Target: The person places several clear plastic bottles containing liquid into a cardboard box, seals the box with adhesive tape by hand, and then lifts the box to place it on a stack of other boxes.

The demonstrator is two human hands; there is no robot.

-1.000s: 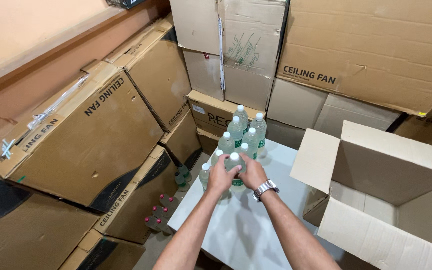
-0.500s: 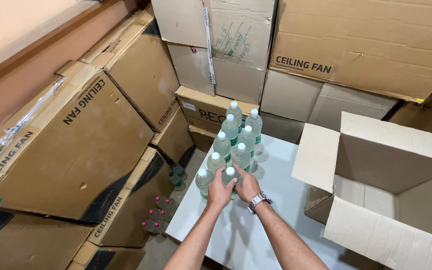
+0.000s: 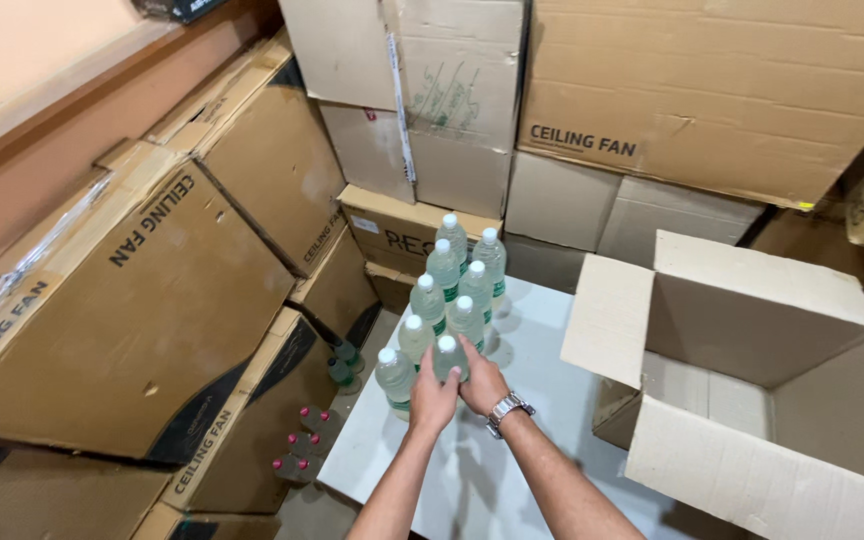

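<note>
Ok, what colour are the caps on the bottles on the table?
White caps on the bottles, clearest in the head view.

Eight clear bottles, one open carton

Open carton: brown cardboard, flaps raised, on the counter's right side.
Counter: white, flat top.
Stacked boxes: brown cardboard, along the back.
Tilted boxes: leaning at left.
Pink-capped bottles: lying on the floor.
</note>
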